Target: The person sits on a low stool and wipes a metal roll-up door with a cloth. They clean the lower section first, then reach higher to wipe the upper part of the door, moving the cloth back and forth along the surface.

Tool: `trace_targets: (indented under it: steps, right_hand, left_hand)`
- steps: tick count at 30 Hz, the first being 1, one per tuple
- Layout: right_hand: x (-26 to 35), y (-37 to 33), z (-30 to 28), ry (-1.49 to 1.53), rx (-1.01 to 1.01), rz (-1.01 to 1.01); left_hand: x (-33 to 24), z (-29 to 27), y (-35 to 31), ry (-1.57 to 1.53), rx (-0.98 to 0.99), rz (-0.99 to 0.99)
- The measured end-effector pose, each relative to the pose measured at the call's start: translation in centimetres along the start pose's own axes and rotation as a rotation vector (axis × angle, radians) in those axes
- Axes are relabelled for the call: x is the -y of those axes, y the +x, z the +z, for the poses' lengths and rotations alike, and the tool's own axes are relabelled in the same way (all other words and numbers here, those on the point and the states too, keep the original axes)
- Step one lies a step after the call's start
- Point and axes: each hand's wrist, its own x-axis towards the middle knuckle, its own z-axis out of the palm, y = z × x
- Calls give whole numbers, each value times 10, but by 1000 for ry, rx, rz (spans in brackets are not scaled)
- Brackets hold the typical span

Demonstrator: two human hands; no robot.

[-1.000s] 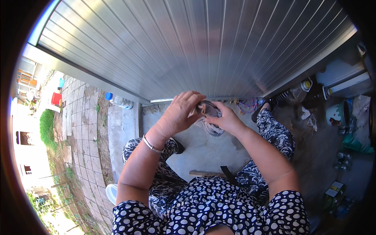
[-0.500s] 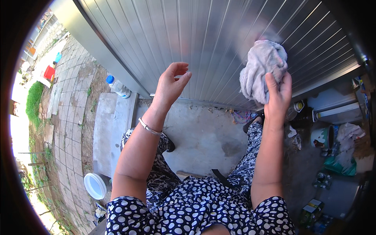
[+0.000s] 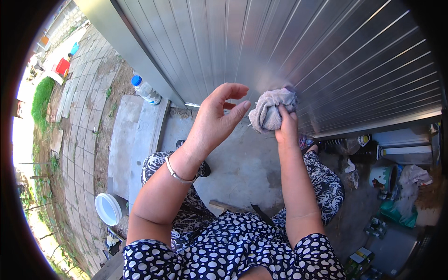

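A crumpled greyish-pink cloth (image 3: 272, 108) is bunched in my right hand (image 3: 288, 125), thumb on top and most fingers hidden behind it. The cloth lies against the lower part of a shiny, ribbed metal door (image 3: 210, 51), or very close to it. To the left of the cloth, my left hand (image 3: 221, 114) hovers with its fingers loosely curled and apart from the thumb, holding nothing. A light bangle (image 3: 176, 171) circles my left wrist.
Left of the door, a clear bottle with a blue cap (image 3: 145, 89) stands on a concrete step (image 3: 123, 140). A white bucket (image 3: 108, 209) sits nearer me. At right are a patterned pail (image 3: 381, 178), plastic bags (image 3: 410, 184) and several bottles. Paving (image 3: 84, 154) stretches along the far left.
My right hand has brought the cloth down and to the left along the door. My left hand has shifted slightly right and lower, closer to the cloth. The view has tilted a little.
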Motion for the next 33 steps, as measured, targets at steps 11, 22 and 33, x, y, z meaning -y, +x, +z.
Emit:
trace_targets:
  steps: [11,22,33]
  right_hand:
    - [-163,55,-99,137,-261,464]
    - [-221,74,-112,206,33,758]
    - [-65,9,-15,135,64,604]
  left_hand:
    - [2,-10,-10,7,52,-18]
    - [5,-7,-14,4,52,-2]
    - [19,5,-9,-25,-79,86]
